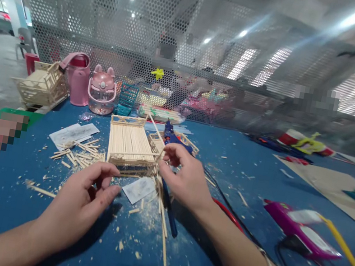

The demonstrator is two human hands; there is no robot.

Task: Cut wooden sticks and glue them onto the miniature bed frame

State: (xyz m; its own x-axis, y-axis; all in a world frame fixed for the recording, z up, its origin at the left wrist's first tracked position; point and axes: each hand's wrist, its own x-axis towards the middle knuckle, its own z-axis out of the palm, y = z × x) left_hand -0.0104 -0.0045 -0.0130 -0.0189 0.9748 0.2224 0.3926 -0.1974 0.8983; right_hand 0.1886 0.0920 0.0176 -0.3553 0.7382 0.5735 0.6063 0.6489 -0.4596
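Note:
A small bed-shaped model made of pale wooden sticks (pixel 130 140) stands on the blue table, with a slatted top and low railings. My right hand (pixel 185 175) is at its right front corner, thumb and fingertips pinched on a thin wooden stick (pixel 155 129) that slants up to the left. My left hand (pixel 85 201) hovers in front of the model, fingers curled, thumb apart from them, holding nothing. Behind my right hand lies a blue glue gun (pixel 176 137), partly covered. Loose sticks (pixel 163 240) and a blue-handled tool (pixel 169 209) lie below my right wrist.
Cut stick pieces (pixel 82 155) and papers (pixel 72 135) lie left of the model; another paper (pixel 139 189) is in front. Pink bottles (pixel 102 94) and a second stick model (pixel 42 81) stand back left. A purple device (pixel 301 230) with cables lies right. A perforated metal screen (pixel 142 21) rises behind.

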